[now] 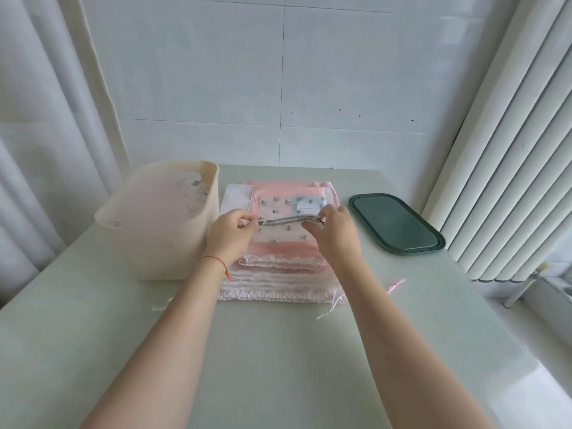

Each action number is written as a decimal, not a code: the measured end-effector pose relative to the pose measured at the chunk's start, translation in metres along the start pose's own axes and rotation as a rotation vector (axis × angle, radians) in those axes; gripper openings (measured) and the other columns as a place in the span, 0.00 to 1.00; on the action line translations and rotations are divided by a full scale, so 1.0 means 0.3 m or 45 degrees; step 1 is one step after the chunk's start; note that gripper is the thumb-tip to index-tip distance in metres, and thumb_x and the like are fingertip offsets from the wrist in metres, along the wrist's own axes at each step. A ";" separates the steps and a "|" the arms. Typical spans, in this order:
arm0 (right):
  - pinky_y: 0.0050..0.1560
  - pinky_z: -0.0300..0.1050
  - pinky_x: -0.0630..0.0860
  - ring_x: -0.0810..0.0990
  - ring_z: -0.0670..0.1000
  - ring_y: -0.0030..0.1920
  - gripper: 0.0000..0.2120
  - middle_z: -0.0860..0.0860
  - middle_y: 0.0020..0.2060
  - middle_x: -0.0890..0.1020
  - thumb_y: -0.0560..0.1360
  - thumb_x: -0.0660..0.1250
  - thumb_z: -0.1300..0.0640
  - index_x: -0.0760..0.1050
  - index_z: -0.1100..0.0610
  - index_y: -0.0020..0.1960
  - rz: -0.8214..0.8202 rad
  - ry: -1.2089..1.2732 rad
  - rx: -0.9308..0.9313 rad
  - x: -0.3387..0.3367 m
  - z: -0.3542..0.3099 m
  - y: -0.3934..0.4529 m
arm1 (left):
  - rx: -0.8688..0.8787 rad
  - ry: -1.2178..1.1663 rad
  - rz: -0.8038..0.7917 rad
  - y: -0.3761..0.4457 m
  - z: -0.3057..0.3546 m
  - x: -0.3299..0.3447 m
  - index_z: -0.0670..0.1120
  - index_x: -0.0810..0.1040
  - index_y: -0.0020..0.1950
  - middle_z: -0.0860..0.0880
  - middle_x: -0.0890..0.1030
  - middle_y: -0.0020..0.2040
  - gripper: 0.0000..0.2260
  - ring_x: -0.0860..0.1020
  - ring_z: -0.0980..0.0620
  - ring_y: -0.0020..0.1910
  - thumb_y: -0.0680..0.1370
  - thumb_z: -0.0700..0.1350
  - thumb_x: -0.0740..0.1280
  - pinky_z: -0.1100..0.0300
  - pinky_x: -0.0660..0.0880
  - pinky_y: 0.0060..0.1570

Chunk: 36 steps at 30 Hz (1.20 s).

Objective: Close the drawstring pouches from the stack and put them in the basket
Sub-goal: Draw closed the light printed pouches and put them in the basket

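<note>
White-tiled corner, pale table (278, 351); cream basket (161, 243) at left, green tray (396, 224) at right; stack (278, 274) between; left hand (230, 235) and right hand (334, 230) each pinch a cord end of top cactus pouch (288, 218).

table (278, 351): basket (161, 243), pouches (278, 274), tray (396, 224)
</note>
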State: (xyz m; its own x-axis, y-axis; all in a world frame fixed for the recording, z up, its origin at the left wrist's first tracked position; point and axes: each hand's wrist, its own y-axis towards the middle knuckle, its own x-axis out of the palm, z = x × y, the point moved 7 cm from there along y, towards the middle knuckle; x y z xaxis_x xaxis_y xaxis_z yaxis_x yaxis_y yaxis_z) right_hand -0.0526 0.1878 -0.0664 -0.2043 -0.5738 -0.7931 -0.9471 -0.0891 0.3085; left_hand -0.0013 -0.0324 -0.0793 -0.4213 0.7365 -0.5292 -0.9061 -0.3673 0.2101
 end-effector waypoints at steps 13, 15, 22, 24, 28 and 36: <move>0.35 0.42 0.70 0.78 0.49 0.37 0.15 0.48 0.42 0.77 0.75 0.71 0.50 0.69 0.56 0.53 -0.017 0.612 0.337 -0.001 0.078 0.030 | -0.238 -0.217 0.023 -0.029 0.010 0.034 0.48 0.77 0.51 0.51 0.79 0.42 0.09 0.74 0.55 0.36 0.76 0.53 0.66 0.60 0.68 0.33; 0.34 0.40 0.67 0.73 0.47 0.37 0.14 0.45 0.39 0.74 0.75 0.71 0.49 0.70 0.56 0.51 0.035 0.559 0.368 -0.017 0.105 0.028 | -0.247 -0.208 0.021 -0.029 0.002 0.030 0.48 0.77 0.50 0.53 0.79 0.43 0.09 0.75 0.56 0.37 0.75 0.52 0.67 0.60 0.68 0.33; 0.28 0.42 0.56 0.59 0.48 0.26 0.28 0.47 0.24 0.61 0.71 0.72 0.40 0.57 0.53 0.29 -0.037 0.347 0.391 -0.042 0.146 0.022 | -0.200 -0.084 -0.083 -0.019 0.012 0.039 0.41 0.80 0.36 0.55 0.76 0.26 0.14 0.70 0.60 0.24 0.74 0.51 0.70 0.68 0.66 0.25; 0.31 0.43 0.57 0.58 0.49 0.27 0.29 0.47 0.25 0.59 0.70 0.72 0.37 0.56 0.53 0.30 -0.110 0.512 0.396 -0.026 0.137 0.024 | -0.300 -0.108 -0.115 -0.020 -0.002 0.042 0.45 0.72 0.28 0.54 0.68 0.21 0.19 0.66 0.56 0.22 0.75 0.55 0.67 0.64 0.64 0.24; 0.30 0.42 0.59 0.59 0.49 0.28 0.20 0.48 0.28 0.60 0.76 0.63 0.44 0.58 0.52 0.33 -0.171 1.012 0.629 0.000 0.143 0.015 | -0.292 -0.193 -0.055 -0.005 -0.014 0.035 0.47 0.60 0.32 0.46 0.61 0.31 0.21 0.60 0.49 0.30 0.76 0.57 0.65 0.56 0.56 0.31; 0.33 0.44 0.56 0.61 0.52 0.35 0.17 0.51 0.29 0.61 0.75 0.62 0.57 0.57 0.53 0.33 0.095 0.892 0.511 -0.049 0.165 0.033 | -0.153 -0.110 0.263 -0.021 0.000 0.000 0.45 0.57 0.30 0.46 0.57 0.29 0.20 0.56 0.49 0.32 0.76 0.45 0.64 0.55 0.56 0.32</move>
State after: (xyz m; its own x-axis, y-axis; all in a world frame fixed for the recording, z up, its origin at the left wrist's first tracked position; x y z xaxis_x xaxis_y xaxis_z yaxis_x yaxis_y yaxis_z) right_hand -0.0712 0.2357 -0.0777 -0.1938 -0.9552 -0.2235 -0.9809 0.1920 0.0303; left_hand 0.0045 -0.0302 -0.0807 -0.6036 0.6825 -0.4120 -0.7912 -0.5763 0.2045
